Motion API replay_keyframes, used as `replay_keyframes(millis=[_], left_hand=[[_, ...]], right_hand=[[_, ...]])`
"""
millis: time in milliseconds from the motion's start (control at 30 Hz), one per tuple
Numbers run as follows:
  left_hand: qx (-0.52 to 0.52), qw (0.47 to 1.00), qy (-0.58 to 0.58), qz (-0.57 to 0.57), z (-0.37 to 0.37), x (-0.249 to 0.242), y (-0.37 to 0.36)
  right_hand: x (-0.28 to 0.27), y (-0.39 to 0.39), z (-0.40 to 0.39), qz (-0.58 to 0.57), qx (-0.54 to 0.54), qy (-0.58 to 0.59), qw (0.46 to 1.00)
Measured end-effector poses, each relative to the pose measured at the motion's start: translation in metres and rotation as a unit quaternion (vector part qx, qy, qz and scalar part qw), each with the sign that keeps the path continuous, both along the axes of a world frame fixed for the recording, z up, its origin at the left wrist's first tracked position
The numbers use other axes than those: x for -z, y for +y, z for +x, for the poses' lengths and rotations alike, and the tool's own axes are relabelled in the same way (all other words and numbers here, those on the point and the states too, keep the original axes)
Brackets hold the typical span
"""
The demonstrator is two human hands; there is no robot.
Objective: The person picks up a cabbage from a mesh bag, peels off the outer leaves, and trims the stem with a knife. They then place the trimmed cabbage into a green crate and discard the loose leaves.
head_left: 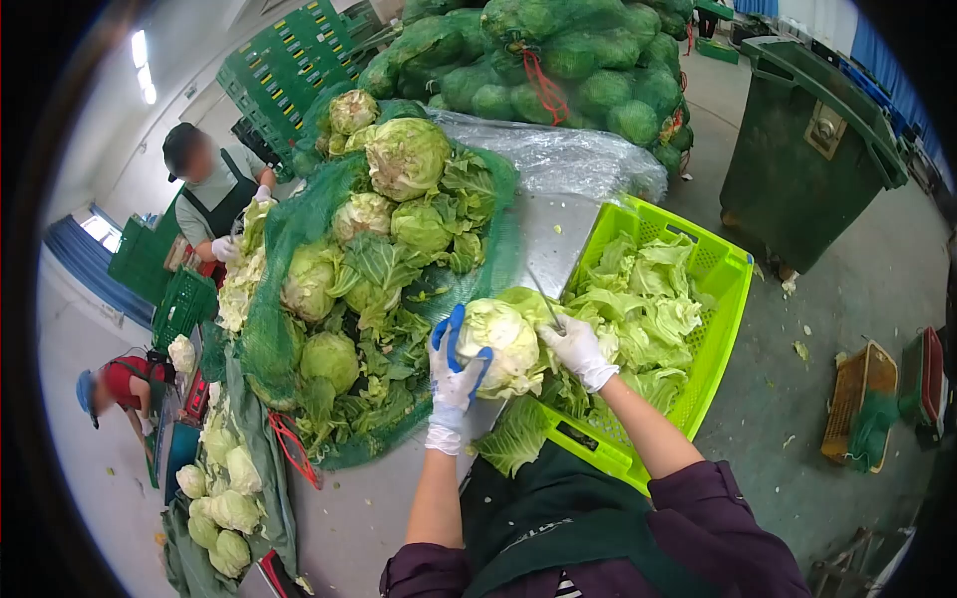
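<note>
A pale, partly trimmed cabbage (500,347) is held above the edge of the metal table. My left hand (455,374), in a white glove with blue fingers, grips its left side. My right hand (580,353), in a white glove, is closed around a knife (541,295) whose thin blade points up and away beside the cabbage; the handle is hidden in my fingers. Below my right hand sits a lime-green crate (720,344) with loose cabbage leaves (638,309) in it. One large leaf (515,436) hangs at its near left corner.
A green net (503,214) with several cabbages (407,159) lies open on the table (548,227). Filled net sacks (583,80) are stacked behind. A dark green bin (797,149) stands right. Two people (214,189) (128,389) work at left near peeled cabbages (234,510).
</note>
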State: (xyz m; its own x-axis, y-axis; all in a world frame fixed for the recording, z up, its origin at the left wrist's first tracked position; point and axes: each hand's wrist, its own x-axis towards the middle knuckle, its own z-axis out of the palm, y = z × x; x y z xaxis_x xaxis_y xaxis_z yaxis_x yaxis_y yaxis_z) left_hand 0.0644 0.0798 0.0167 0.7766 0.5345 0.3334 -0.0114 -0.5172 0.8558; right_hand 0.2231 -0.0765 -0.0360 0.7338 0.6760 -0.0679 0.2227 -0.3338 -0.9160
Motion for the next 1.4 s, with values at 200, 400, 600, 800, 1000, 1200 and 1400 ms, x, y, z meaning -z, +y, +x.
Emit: replay_keyframes(millis=[200,400,600,800,1000,1200,1400], left_hand=[[-0.038,0.897,-0.187,-0.399,-0.001,-0.005,0.002],[-0.103,0.907,-0.174,-0.370,-0.013,0.016,-0.043],[-0.068,0.959,-0.031,0.272,0.003,-0.030,-0.005],[-0.029,0.993,0.064,0.100,0.061,-0.042,0.003],[-0.055,0.978,0.008,0.203,0.062,-0.024,-0.015],[-0.067,0.971,0.007,0.230,0.064,-0.020,-0.021],[-0.101,0.966,-0.008,0.239,0.063,-0.021,-0.029]], right_hand=[[-0.005,-0.027,-0.006,-0.011,0.196,-0.086,0.977],[-0.054,0.021,-0.057,-0.019,0.061,-0.038,0.997],[-0.054,0.001,-0.018,0.026,-0.002,0.126,0.992],[-0.052,-0.011,-0.020,-0.024,0.087,0.069,0.994],[-0.048,-0.005,-0.028,-0.118,0.073,-0.128,0.982],[-0.046,0.006,-0.012,-0.142,0.063,-0.155,0.976],[-0.047,0.016,-0.002,-0.126,0.061,-0.145,0.979]])
